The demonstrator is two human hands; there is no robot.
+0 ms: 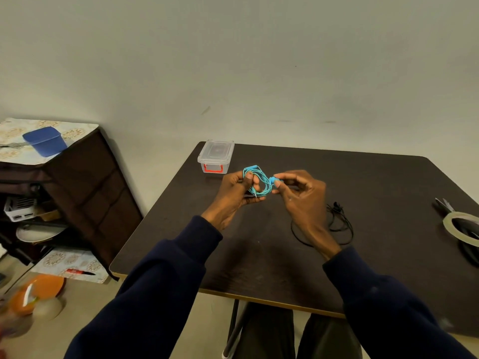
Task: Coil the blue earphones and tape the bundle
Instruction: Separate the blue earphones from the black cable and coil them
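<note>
We hold the coiled blue earphones [258, 183] in our left hand [237, 194], fingers curled; our right hand [298, 195] pinches their end above the table [375, 182].

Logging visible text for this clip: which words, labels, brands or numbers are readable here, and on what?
No text is readable in this view.
Red object on the low patterned cloth at the left: pale marks, too blurred to read.
Clear box, blue earphones, tape roll: no lettering visible.
</note>
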